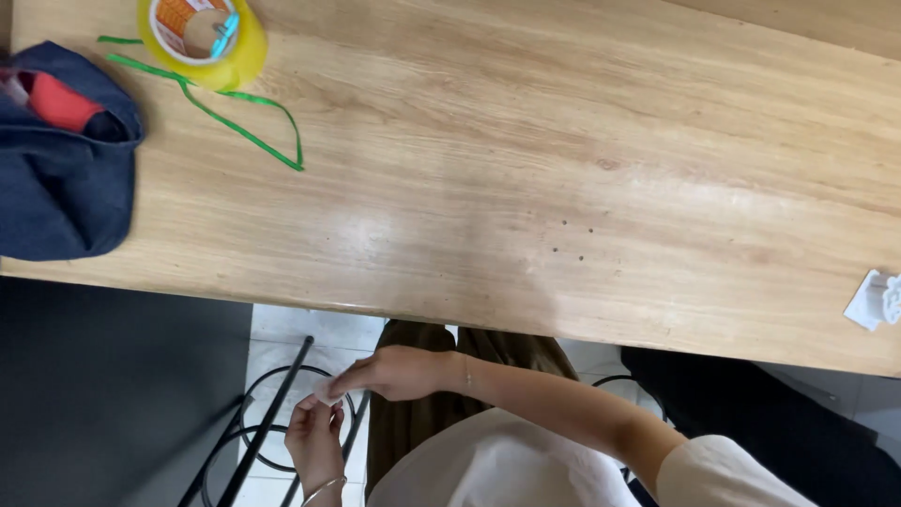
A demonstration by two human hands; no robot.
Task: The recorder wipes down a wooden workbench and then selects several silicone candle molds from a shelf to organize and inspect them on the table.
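Both my hands are below the near edge of the wooden table [526, 188], over my lap. My right hand [394, 372] reaches across from the right, a thin bracelet on its wrist, and pinches a small white piece [327, 391], perhaps paper or tape. My left hand [314, 441], wearing a bangle, comes up from below, and its fingertips hold the same white piece. The two hands touch at the piece.
A roll of yellow tape [199, 39] lies at the table's far left, with a thin green ribbon [246, 124] trailing from it. A dark blue cloth bag [66, 178] with a red item inside lies at the left. A small white object [878, 300] is at the right edge. A black metal frame [272, 413] stands beneath.
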